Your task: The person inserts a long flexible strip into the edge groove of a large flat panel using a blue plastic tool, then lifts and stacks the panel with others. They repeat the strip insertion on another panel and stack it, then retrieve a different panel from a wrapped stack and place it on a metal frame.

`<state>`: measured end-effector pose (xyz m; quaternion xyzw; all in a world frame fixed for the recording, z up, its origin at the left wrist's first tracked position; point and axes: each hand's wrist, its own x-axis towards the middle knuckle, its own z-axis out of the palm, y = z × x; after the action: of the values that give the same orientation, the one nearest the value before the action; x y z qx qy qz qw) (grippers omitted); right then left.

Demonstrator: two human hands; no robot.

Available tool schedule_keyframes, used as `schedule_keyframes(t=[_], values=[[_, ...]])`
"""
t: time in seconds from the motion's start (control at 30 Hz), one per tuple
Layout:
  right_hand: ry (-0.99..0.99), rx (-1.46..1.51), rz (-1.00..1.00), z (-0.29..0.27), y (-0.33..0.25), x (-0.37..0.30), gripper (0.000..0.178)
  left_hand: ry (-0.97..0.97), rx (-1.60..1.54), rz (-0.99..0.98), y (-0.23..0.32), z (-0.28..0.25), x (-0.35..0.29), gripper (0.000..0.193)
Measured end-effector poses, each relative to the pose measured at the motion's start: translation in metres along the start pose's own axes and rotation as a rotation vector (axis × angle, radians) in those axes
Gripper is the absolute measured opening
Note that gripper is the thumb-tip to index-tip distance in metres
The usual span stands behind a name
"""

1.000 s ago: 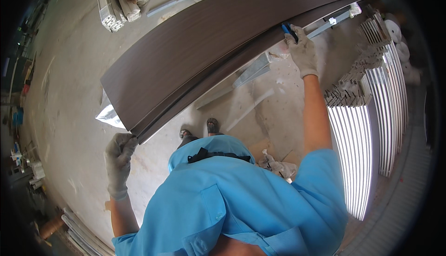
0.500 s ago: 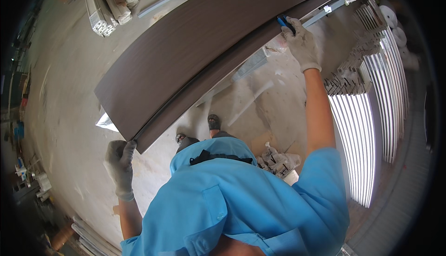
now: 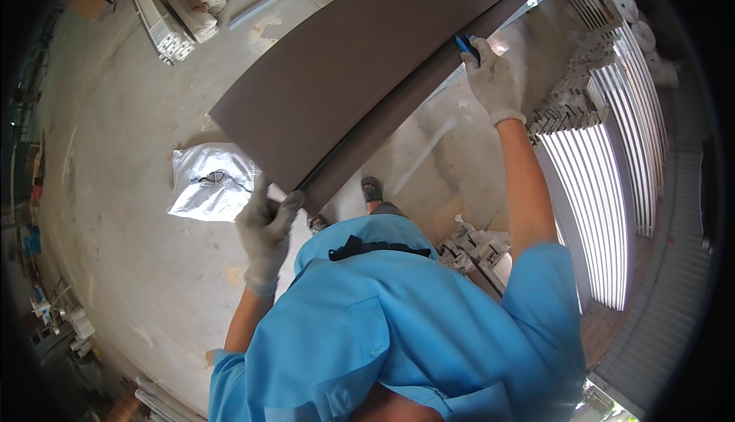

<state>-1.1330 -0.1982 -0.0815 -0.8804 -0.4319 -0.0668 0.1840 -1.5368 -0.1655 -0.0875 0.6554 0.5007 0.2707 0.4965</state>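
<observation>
A long dark-brown panel (image 3: 337, 70) with a grooved strip along its near side stretches from the lower middle up to the far right. At its near end my gloved left hand (image 3: 266, 231) grips the corner, thumb on the edge beside the groove; the fingertips under it are partly hidden. My gloved right hand (image 3: 491, 78) is farther along the near side, closed around a small blue-and-black hand tool (image 3: 466, 48) that lies against the panel's strip. The tool's exact kind does not show.
A silver plastic bag (image 3: 210, 181) lies on the concrete floor left of the panel. Stacked white-edged panels (image 3: 593, 208) stand at the right. Wrapped bundles of profiles (image 3: 164, 20) lie at the far left; wrapped pieces (image 3: 475, 250) lie by my right side.
The panel's near end and my left hand have shifted right and slightly up in view, uncovering more of the silver bag. My right hand keeps the tool at the strip.
</observation>
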Motion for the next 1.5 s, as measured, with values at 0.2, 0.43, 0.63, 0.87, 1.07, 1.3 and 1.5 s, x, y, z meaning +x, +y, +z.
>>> schedule_keyframes(t=[0.2,0.43,0.63,0.87,1.07,1.3,1.5], values=[[-0.036,-0.051,-0.062,-0.016,-0.08,-0.082,0.037,-0.052,-0.029,0.128,-0.011,-0.002,0.005,0.05],[-0.183,0.0,-0.021,-0.027,-0.159,-0.169,0.037,-0.08,-0.058,0.249,-0.017,-0.006,0.011,0.049],[-0.075,0.194,-0.153,-0.019,-0.172,-0.192,0.036,-0.162,-0.034,0.244,-0.032,-0.026,0.012,0.043],[-0.068,0.176,-0.185,-0.015,-0.162,-0.191,0.033,-0.464,-0.195,0.162,-0.043,-0.033,0.036,0.029],[-0.019,0.256,-0.219,-0.009,-0.159,-0.192,0.033,-0.25,0.119,0.347,-0.033,-0.033,0.024,0.02],[0.041,0.156,-0.13,-0.022,-0.153,-0.186,0.033,-0.061,0.272,0.655,-0.032,-0.028,0.018,0.016],[-0.045,0.023,-0.064,-0.015,-0.177,-0.192,0.034,-0.174,0.135,0.657,-0.033,-0.028,0.022,0.015]])
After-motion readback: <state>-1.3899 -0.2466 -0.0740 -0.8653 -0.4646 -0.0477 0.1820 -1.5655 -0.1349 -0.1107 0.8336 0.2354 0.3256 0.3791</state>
